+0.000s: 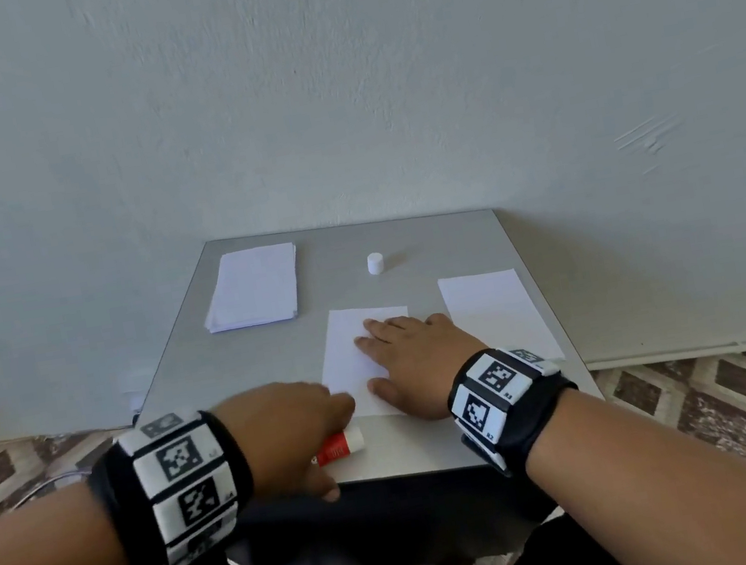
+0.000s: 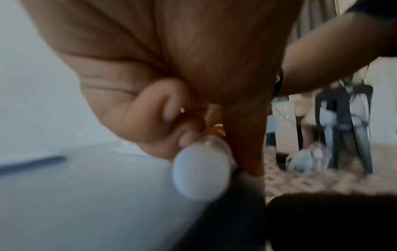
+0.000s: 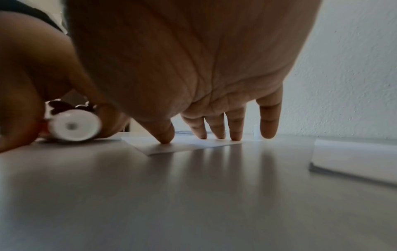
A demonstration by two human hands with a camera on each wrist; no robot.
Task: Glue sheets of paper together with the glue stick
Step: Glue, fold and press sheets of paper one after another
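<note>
Head view showed a small grey table against a pale wall. The right hand lay flat, fingers straight and spread, pressing on a sheet of paper near the middle of the front edge; the right wrist view had the fingertips down on that sheet. The left hand was at the front edge just left of the sheet, its fingers curled round the glue stick, a red tube with a white end that lay almost flat on the table. From the left wrist view the tube's white end stuck out of the curled fingers, though blur hid the details.

A small white cap stood alone toward the back edge, so the stick was likely open. A second sheet lay apart along the right edge, and a stack of paper sat at the back left corner.

By my reading the work was at an early stage: one sheet held ready, the glue in hand. Whether any glue was already on the sheet could not be told. Left to do: spread glue, lay another sheet on top and press it down.
</note>
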